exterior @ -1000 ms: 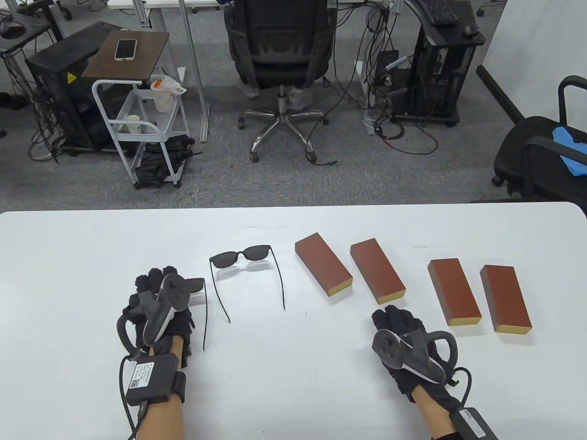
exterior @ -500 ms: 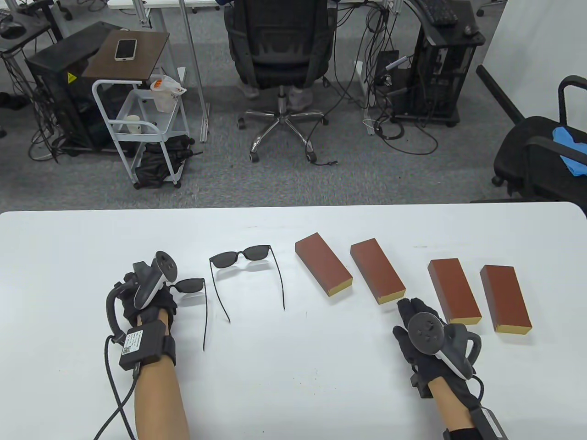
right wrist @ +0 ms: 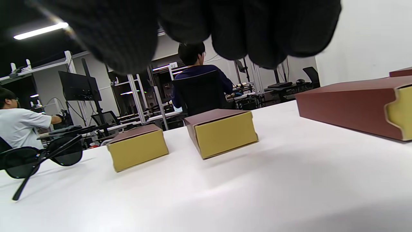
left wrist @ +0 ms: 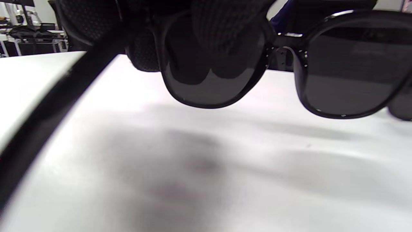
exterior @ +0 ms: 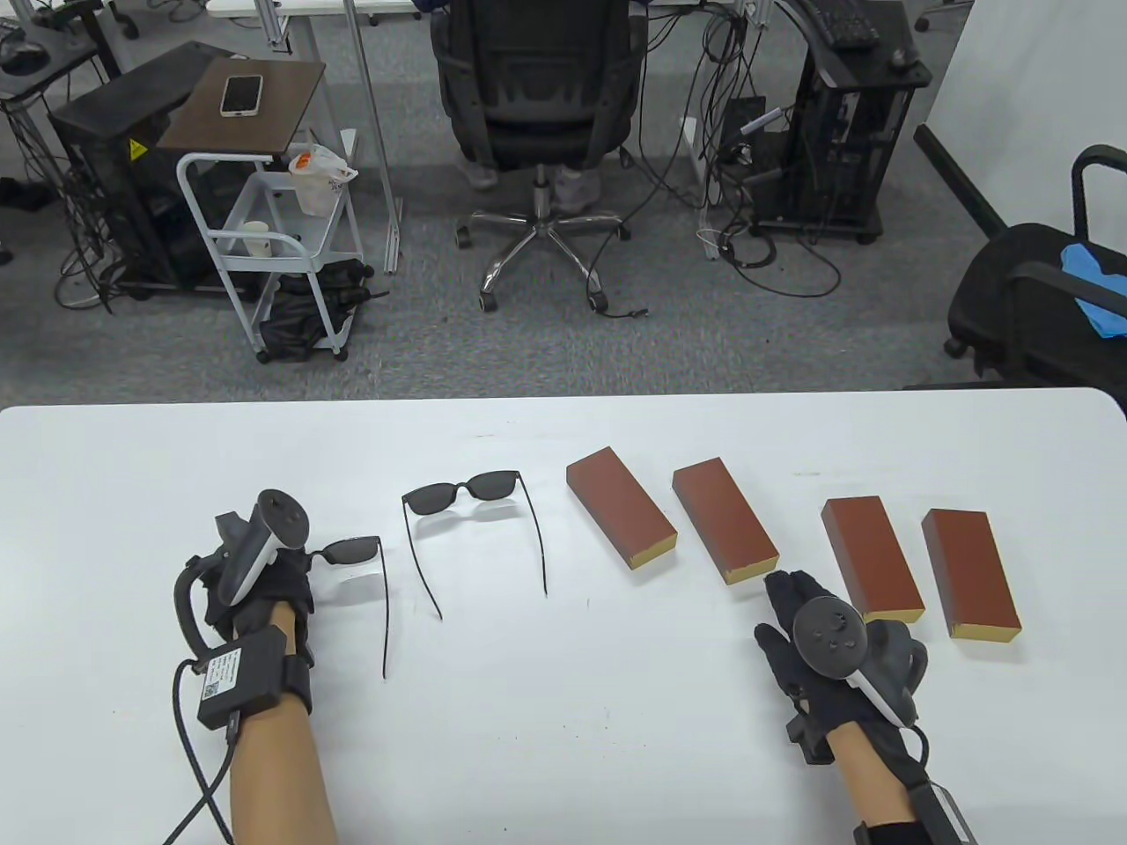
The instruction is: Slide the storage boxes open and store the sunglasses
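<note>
Two black sunglasses and several brown storage boxes with yellow ends lie on the white table (exterior: pixel 563 722). My left hand (exterior: pixel 286 581) pinches the left lens of the near sunglasses (exterior: pixel 350 552) and holds them just above the table. In the left wrist view my fingers (left wrist: pixel 222 29) cover that lens of the sunglasses (left wrist: pixel 351 71). The second sunglasses (exterior: pixel 462 493) lie unfolded beside them. My right hand (exterior: pixel 792 616) hovers with its fingers straight and holds nothing, just short of the near end of the second box (exterior: pixel 724 519). All the boxes are closed.
The first box (exterior: pixel 621 506) lies left of the second; the third box (exterior: pixel 872 559) and fourth box (exterior: pixel 970 572) lie to the right. Beyond the table stand an office chair (exterior: pixel 537 97) and a white cart (exterior: pixel 264 246). People sit in the background of the right wrist view.
My left hand has moved left and taken the near sunglasses along, off the table. My right hand went forward and right to the second box's near end, then stayed.
</note>
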The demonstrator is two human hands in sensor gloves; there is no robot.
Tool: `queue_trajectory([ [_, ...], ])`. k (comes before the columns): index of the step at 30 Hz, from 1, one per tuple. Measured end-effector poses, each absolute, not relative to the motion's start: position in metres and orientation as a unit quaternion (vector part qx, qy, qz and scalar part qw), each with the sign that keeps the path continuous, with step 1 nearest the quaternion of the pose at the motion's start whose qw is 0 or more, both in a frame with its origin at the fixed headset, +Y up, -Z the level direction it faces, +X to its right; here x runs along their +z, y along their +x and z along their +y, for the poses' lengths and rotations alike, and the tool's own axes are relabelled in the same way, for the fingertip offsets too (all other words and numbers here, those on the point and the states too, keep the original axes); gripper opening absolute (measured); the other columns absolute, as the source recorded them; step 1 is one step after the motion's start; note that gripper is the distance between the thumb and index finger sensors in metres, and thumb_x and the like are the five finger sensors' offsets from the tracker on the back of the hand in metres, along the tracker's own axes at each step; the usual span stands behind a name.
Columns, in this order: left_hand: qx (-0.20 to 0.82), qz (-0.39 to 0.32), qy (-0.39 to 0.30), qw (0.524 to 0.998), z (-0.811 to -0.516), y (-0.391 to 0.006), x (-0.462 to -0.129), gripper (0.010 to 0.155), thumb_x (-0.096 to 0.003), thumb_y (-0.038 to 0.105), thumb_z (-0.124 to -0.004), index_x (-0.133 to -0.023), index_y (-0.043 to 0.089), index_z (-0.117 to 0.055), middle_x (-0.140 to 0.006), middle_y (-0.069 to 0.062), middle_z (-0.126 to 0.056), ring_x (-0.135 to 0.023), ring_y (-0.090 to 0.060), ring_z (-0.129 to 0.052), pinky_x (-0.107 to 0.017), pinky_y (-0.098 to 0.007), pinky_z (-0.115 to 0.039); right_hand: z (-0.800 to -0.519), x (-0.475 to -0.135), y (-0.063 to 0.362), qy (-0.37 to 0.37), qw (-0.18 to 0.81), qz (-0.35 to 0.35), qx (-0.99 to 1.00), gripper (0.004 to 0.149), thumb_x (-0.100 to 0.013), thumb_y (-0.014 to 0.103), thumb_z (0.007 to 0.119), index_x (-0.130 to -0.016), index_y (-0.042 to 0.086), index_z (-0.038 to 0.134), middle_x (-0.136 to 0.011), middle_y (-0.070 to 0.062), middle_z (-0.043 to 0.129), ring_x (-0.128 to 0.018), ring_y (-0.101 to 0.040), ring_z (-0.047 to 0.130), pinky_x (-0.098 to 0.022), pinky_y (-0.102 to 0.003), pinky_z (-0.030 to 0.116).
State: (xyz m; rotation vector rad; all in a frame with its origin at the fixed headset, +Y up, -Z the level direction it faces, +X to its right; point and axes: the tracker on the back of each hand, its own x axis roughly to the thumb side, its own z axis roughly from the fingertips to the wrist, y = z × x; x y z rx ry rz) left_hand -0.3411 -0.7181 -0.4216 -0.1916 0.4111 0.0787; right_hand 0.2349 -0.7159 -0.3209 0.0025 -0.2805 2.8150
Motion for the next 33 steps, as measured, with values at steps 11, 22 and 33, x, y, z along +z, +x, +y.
queue_trajectory([
  [11, 0.054, -0.023, -0.039, 0.998, -0.673, -0.238, -0.374, 0.043, -0.0451, 0.033, -0.079, -0.087, 0.036, -0.086, -0.088, 0.003, -0.091, -0.078, -0.028, -0.093, -0.056, -0.056, -0.075, -0.714, -0.321, 0.211, 0.085, 0.184, -0.086, 0.975, 0.058, -0.032, 0.039, 0.087, -0.085, 0.022, 0.070, -0.092, -0.013, 0.075, -0.080, -0.037, 0.081, -0.059, -0.046, 0.076],
  [22, 0.119, -0.185, -0.018, 0.975, -0.668, -0.112, -0.339, 0.044, -0.0452, 0.036, -0.077, -0.088, 0.036, -0.085, -0.083, 0.002, -0.093, -0.071, -0.027, -0.096, -0.051, -0.053, -0.077, -0.709, -0.316, 0.195, 0.144, 0.252, -0.075, 0.954, 0.061, -0.029, 0.037, 0.091, -0.085, 0.022, 0.070, -0.090, -0.012, 0.077, -0.078, -0.035, 0.084, -0.058, -0.045, 0.078],
  [33, 0.169, -0.231, -0.041, 0.957, -0.666, -0.069, -0.326, 0.044, -0.0456, 0.037, -0.076, -0.088, 0.036, -0.085, -0.082, 0.002, -0.093, -0.071, -0.027, -0.095, -0.053, -0.055, -0.076, -0.704, -0.316, 0.198, 0.158, 0.386, -0.066, 0.907, 0.060, -0.027, 0.035, 0.095, -0.082, 0.026, 0.074, -0.086, -0.008, 0.083, -0.074, -0.031, 0.090, -0.054, -0.042, 0.083],
])
